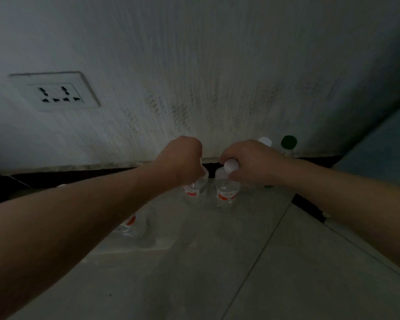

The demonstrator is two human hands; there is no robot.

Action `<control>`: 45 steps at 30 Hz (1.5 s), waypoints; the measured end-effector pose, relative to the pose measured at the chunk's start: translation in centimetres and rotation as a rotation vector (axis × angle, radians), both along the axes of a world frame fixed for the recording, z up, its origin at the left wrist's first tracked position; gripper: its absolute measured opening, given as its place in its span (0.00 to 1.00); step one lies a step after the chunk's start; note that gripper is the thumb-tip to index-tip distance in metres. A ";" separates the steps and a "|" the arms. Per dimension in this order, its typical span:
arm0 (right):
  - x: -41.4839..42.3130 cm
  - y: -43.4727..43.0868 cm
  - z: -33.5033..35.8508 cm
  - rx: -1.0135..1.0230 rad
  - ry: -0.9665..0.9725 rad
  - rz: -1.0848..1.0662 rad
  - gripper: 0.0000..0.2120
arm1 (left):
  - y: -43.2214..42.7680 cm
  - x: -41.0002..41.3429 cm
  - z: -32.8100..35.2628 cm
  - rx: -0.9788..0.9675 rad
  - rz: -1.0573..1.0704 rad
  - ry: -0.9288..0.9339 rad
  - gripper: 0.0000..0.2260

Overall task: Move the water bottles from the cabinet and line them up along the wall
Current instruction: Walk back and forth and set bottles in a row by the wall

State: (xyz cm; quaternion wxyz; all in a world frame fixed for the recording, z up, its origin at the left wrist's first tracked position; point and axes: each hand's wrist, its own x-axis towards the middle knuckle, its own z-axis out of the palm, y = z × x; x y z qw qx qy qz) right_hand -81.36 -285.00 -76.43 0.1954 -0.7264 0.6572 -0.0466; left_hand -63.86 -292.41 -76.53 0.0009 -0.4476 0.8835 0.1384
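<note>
Two clear water bottles with red-and-white labels stand close to the white wall [194,65] on the grey floor. My left hand [181,158] is closed over the top of the left bottle [194,189], hiding its cap. My right hand [252,160] grips the neck of the right bottle [225,192], whose white cap shows under my fingers. Behind my right hand, a white-capped bottle [265,142] and a green-capped bottle [288,142] stand against the wall. Another labelled bottle [134,225] sits on the floor under my left forearm.
A wall socket [56,92] is set in the wall at the left. A dark skirting strip [79,176] runs along the wall's base. A bluish surface [383,146] rises at the right. Grey floor tiles [217,273] spread toward me.
</note>
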 end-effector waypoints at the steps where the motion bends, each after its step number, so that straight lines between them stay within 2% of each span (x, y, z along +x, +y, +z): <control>1: 0.0 -0.1 -0.1 0.001 -0.001 -0.004 0.17 | -0.1 0.1 0.1 0.002 -0.006 0.003 0.13; 8: 0.0 -0.1 -0.1 0.007 0.009 -0.002 0.16 | 0.0 0.7 0.9 0.047 -0.072 0.065 0.14; 28: 0.2 0.2 -0.3 0.000 0.034 -0.014 0.15 | 1.1 0.5 -0.4 0.094 -0.159 0.037 0.14; 33: 0.4 0.2 -0.1 0.004 0.027 -0.012 0.13 | 0.9 0.1 -0.5 0.050 -0.071 0.047 0.15; 39: 0.2 0.2 -0.1 0.015 0.022 -0.007 0.13 | 0.8 -0.2 -0.7 0.015 0.045 -0.021 0.21; 45: 0.1 0.2 -0.2 0.015 0.025 -0.004 0.16 | 0.6 -0.1 -0.6 0.021 0.053 0.001 0.19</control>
